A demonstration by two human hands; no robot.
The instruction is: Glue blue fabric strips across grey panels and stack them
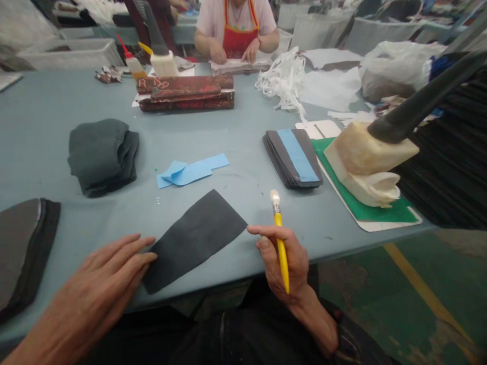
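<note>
The brush handle (282,256) is yellow, the flat piece (196,238) plain black

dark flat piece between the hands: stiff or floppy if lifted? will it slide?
The dark piece looks like one thin layer, so probably light and somewhat floppy. Its smooth-looking face suggests it may slide when pushed. Lying flat on the table, it's unlikely to tip.

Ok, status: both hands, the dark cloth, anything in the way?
Left hand open, at the left end of the dark cloth. Right hand gripping yellow brush. Cloth flat on table. Blue strip beyond it, not touching.
</note>
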